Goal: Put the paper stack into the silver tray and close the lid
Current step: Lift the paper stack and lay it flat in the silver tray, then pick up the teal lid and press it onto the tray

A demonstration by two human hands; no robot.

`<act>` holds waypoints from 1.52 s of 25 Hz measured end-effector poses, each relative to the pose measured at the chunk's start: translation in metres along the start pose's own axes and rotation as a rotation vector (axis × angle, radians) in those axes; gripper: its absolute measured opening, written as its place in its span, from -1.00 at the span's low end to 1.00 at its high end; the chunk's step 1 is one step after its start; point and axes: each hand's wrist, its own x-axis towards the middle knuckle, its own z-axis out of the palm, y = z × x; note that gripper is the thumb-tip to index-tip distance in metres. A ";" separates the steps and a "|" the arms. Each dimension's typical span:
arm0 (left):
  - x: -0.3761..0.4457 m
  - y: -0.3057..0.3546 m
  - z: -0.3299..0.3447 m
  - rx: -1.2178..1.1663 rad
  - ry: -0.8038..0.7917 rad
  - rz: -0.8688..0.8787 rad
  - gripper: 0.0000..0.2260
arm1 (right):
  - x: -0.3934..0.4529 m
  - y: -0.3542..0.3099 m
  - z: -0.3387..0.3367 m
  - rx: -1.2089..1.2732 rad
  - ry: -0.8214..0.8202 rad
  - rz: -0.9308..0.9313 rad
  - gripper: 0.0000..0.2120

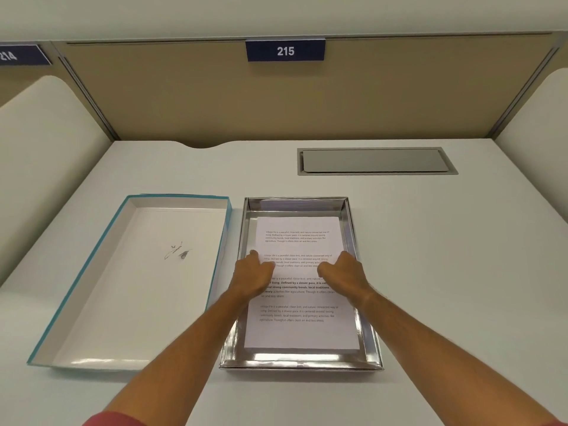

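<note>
The paper stack (299, 287) lies flat inside the silver tray (368, 348), printed side up, with a narrow margin of mirrored floor showing around it; the tray sits on the white desk (445, 272), a little right of centre. Both hands are down on the top sheet, side by side near its middle; the left hand (250, 276) presses with fingers bent and loosely curled, grasping nothing, while the right hand (344, 273) rests likewise with its fingers curled down onto the page (no sheet is pinched or lifted by either). Just beside the tray on the left, the lid (138, 287) lies upside down, its white inside facing up and its teal edge showing along the rim; a small grey scribble marks its floor. Beyond the tray, a grey cable hatch (375, 161) is set flush in the desk; on the tan partition above hangs a blue number plate (285, 50) reading 215.
</note>
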 end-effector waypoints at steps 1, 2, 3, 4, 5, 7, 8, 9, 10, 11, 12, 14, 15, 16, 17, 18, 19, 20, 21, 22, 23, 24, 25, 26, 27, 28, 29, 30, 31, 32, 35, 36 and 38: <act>-0.002 -0.002 0.001 0.006 0.006 0.039 -0.59 | 0.000 0.002 0.002 -0.022 0.010 -0.042 -0.83; -0.005 -0.004 0.002 0.035 0.012 0.086 -0.52 | 0.000 0.005 0.004 -0.065 0.021 -0.078 -0.69; -0.008 -0.007 0.003 0.088 0.019 0.131 -0.43 | 0.000 0.006 0.005 -0.134 0.044 -0.112 -0.54; -0.012 -0.007 0.004 0.151 0.026 0.171 -0.36 | -0.001 0.007 0.007 -0.217 0.062 -0.135 -0.40; -0.017 -0.007 0.005 0.215 0.041 0.207 -0.31 | -0.002 0.009 0.008 -0.297 0.073 -0.160 -0.28; -0.025 -0.005 0.004 0.346 0.103 0.270 -0.24 | -0.006 0.010 0.008 -0.445 0.088 -0.245 -0.15; -0.029 -0.004 0.004 0.414 0.143 0.307 -0.22 | -0.009 0.008 0.007 -0.502 0.106 -0.302 -0.14; -0.033 -0.005 0.004 0.478 0.179 0.347 -0.20 | -0.010 0.009 0.006 -0.539 0.126 -0.361 -0.13; -0.036 -0.005 0.003 0.525 0.211 0.378 -0.18 | -0.012 0.008 0.006 -0.562 0.139 -0.413 -0.12; -0.039 -0.006 0.001 0.551 0.237 0.389 -0.18 | -0.015 0.007 0.005 -0.577 0.143 -0.454 -0.11; -0.041 -0.006 0.000 0.566 0.260 0.390 -0.17 | -0.016 0.006 0.006 -0.599 0.141 -0.489 -0.10; -0.049 -0.007 -0.004 0.601 0.307 0.370 -0.18 | -0.020 0.004 0.008 -0.636 0.147 -0.559 -0.10; -0.053 -0.008 -0.007 0.618 0.331 0.359 -0.18 | -0.021 0.003 0.010 -0.645 0.161 -0.596 -0.10; -0.057 -0.009 -0.010 0.629 0.350 0.349 -0.18 | -0.022 0.001 0.012 -0.654 0.171 -0.624 -0.10; -0.060 -0.011 -0.012 0.628 0.364 0.337 -0.18 | -0.023 -0.001 0.015 -0.663 0.171 -0.644 -0.10; -0.064 -0.015 -0.015 0.623 0.376 0.322 -0.17 | -0.024 -0.004 0.018 -0.672 0.165 -0.661 -0.09; -0.067 -0.018 -0.018 0.619 0.383 0.305 -0.17 | -0.026 -0.007 0.021 -0.682 0.160 -0.674 -0.09; -0.069 -0.021 -0.021 0.621 0.386 0.287 -0.16 | -0.027 -0.010 0.024 -0.696 0.156 -0.682 -0.09; -0.071 -0.023 -0.023 0.630 0.387 0.270 -0.17 | -0.029 -0.013 0.027 -0.707 0.155 -0.691 -0.09; -0.071 -0.025 -0.026 0.642 0.388 0.255 -0.17 | -0.029 -0.015 0.030 -0.711 0.153 -0.696 -0.09; -0.072 -0.027 -0.029 0.650 0.392 0.241 -0.17 | -0.030 -0.018 0.033 -0.711 0.153 -0.700 -0.09; -0.072 -0.028 -0.031 0.652 0.396 0.226 -0.17 | -0.031 -0.021 0.035 -0.711 0.157 -0.702 -0.09; -0.070 -0.029 -0.034 0.647 0.395 0.211 -0.17 | -0.032 -0.023 0.038 -0.714 0.160 -0.701 -0.09; -0.068 -0.030 -0.037 0.638 0.388 0.199 -0.17 | -0.032 -0.026 0.041 -0.721 0.165 -0.699 -0.09; -0.066 -0.032 -0.040 0.631 0.377 0.192 -0.17 | -0.031 -0.029 0.045 -0.729 0.171 -0.693 -0.10; -0.064 -0.034 -0.043 0.629 0.364 0.195 -0.17 | -0.031 -0.032 0.049 -0.734 0.184 -0.686 -0.10; -0.061 -0.037 -0.045 0.634 0.349 0.201 -0.17 | -0.031 -0.034 0.054 -0.737 0.196 -0.676 -0.10; -0.058 -0.040 -0.049 0.646 0.329 0.206 -0.19 | -0.031 -0.037 0.059 -0.740 0.203 -0.664 -0.10; -0.054 -0.044 -0.053 0.658 0.308 0.208 -0.21 | -0.031 -0.040 0.064 -0.741 0.208 -0.651 -0.10; -0.050 -0.048 -0.058 0.668 0.294 0.210 -0.22 | -0.032 -0.042 0.069 -0.738 0.216 -0.641 -0.09; -0.036 -0.058 -0.069 0.674 0.254 0.225 -0.25 | -0.032 -0.049 0.084 -0.719 0.256 -0.607 -0.05; -0.031 -0.061 -0.070 0.676 0.233 0.225 -0.26 | -0.032 -0.051 0.088 -0.717 0.268 -0.591 -0.05; -0.025 -0.067 -0.070 0.674 0.195 0.218 -0.30 | -0.034 -0.054 0.095 -0.718 0.289 -0.565 -0.05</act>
